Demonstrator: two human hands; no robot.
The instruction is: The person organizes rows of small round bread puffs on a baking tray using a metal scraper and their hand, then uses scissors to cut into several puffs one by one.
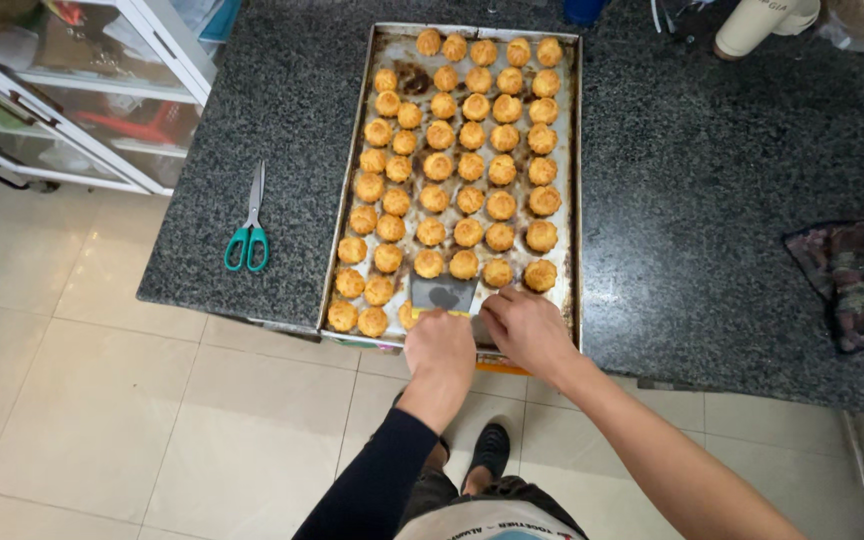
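Observation:
A long metal baking tray [574, 180] lies on a dark granite counter, filled with several rows of small golden baked pastries [469, 168]. My left hand [439, 347] grips the yellow handle of a flat metal scraper [443, 293], whose blade lies on the tray's near end just below the nearest pastries. My right hand [525, 327] rests on the tray's near right corner, fingers bent, beside the scraper; whether it holds anything is hidden.
Teal-handled scissors [249, 226] lie on the counter left of the tray. A dark patterned cloth [854, 279] sits at the right. A white glass-door cabinet [82, 90] stands at the upper left. Pale tiled floor [102, 400] lies below the counter edge.

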